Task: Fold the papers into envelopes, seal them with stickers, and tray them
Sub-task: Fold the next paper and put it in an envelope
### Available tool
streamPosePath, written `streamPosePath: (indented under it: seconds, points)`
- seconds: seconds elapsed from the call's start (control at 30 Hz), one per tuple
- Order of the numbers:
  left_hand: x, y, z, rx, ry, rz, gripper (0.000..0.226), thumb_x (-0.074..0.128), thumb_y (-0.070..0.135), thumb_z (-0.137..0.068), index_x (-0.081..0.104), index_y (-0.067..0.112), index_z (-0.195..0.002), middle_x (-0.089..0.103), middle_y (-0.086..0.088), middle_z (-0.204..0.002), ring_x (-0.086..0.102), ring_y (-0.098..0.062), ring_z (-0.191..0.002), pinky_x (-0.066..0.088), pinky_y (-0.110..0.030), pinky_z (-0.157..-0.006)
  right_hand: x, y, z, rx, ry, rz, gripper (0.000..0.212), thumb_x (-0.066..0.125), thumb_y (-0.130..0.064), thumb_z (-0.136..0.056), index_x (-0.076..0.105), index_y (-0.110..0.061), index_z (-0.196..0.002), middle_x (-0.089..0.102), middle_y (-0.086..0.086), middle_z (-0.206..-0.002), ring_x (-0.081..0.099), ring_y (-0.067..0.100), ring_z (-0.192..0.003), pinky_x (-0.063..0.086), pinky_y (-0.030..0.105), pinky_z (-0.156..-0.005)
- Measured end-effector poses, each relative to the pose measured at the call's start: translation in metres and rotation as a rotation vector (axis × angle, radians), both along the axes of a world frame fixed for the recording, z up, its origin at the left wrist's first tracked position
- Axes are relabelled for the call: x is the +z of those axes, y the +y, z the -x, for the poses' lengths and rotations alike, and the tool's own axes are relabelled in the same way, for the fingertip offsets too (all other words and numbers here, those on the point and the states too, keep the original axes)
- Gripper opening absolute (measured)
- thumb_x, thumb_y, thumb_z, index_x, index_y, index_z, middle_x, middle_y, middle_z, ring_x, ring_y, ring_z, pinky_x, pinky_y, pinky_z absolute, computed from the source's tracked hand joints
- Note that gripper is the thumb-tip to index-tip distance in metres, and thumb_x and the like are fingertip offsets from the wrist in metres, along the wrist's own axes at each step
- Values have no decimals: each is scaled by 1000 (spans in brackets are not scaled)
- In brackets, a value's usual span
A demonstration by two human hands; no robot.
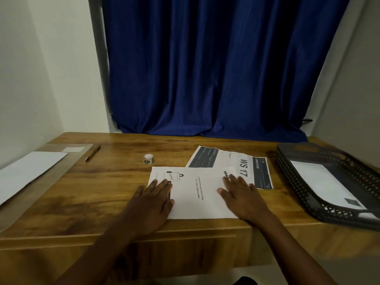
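Paper (pixel 197 194), printed, lies flat near the front edge of the tabletop (pixel 107 182), at its middle. Left hand (pixel 153 199) rests palm down with straight fingers on the paper's left part; right hand (pixel 240 194) lies likewise on its right part; the hands are apart and neither grips anything. Second sheet (pixel 246 165), marked "WS 17", lies behind and partly under the paper's far right corner. Sticker roll (pixel 148 158) stands just behind the paper's far left corner. Tray (pixel 308 194), dark and perforated, sits at the right edge and holds a white envelope (pixel 322 182). Pen (pixel 93 153) and white sheets (pixel 30 171) lie toward the left edge. Blue curtain (pixel 205 68) hangs behind.
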State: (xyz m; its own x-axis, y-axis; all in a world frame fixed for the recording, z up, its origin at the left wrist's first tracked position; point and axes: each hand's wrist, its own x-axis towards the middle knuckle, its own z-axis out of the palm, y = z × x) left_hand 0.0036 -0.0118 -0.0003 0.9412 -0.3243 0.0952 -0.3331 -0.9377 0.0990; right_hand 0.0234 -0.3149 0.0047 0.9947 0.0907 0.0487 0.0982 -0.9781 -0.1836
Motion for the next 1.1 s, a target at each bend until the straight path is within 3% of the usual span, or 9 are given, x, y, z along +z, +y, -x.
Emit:
streamPosePath:
  seconds: [0.17,0.37,0.47,0.57,0.67,0.8,0.9,1.0,1.1]
  points:
    - [0,-1,0,4,-8,4,63,19,55,-107,8,32,-165,3,9,-173,-1,-15,-160,2,-45,-129,-4,-7,5,-201,-142,4,62,29,-59,-102,44,-19,-147,40,8,-161,29,31,-152,23,57,-124]
    - [0,-2,0,10,-5,2,64,19,56,-107,7,32,-165,2,9,-173,-1,-15,-160,2,-46,-129,1,-6,5,-338,-221,48,71,40,-72,-92,60,-21,-137,45,8,-158,29,32,-151,21,54,-123]
    - [0,-2,1,11,-7,2,65,19,57,-106,8,32,-165,3,8,-173,-1,-16,-160,2,-46,-129,9,-6,3,-332,-280,-58,62,59,-66,-87,63,-24,-134,54,5,-150,41,30,-143,32,50,-119]
    - [0,-3,1,16,-3,4,65,19,57,-106,8,32,-165,2,8,-173,-1,-15,-160,1,-46,-129,23,-6,4,-309,-329,-234,47,72,-50,-88,64,-26,-127,69,3,-131,63,15,-103,57,36,-86]
    - [1,-3,1,17,-4,6,65,19,58,-106,8,33,-165,3,9,-173,-1,-15,-160,0,-45,-129,36,-8,2,-306,-223,-443,46,74,-40,-91,58,-30,-133,72,3,-126,55,1,-71,44,21,-56]
    - [1,-3,2,12,-6,14,65,20,59,-106,9,33,-165,4,9,-173,0,-15,-160,0,-45,-129,57,-10,6,-236,-27,-884,42,77,-21,-91,61,-25,-130,66,3,-119,61,6,-86,52,26,-64]
    - [1,-4,1,14,-2,15,66,20,60,-105,8,33,-165,3,9,-173,0,-15,-160,0,-46,-129,74,-5,12,-175,78,-1106,30,71,-19,-95,65,-27,-123,72,4,-117,73,25,-97,63,45,-81]
    - [1,-4,1,13,5,16,67,20,61,-105,8,34,-165,2,9,-173,-1,-16,-160,-1,-46,-129,87,8,17,-76,126,-1261,28,68,-20,-96,67,-28,-123,76,7,-112,76,29,-100,61,54,-89]
    - [1,-2,2,14,15,51,70,22,63,-104,8,32,-165,3,8,-173,-1,-16,-160,-1,-45,-129,97,31,18,40,131,-1305,27,66,-32,-97,70,-25,-123,78,6,-107,77,29,-97,63,50,-83]
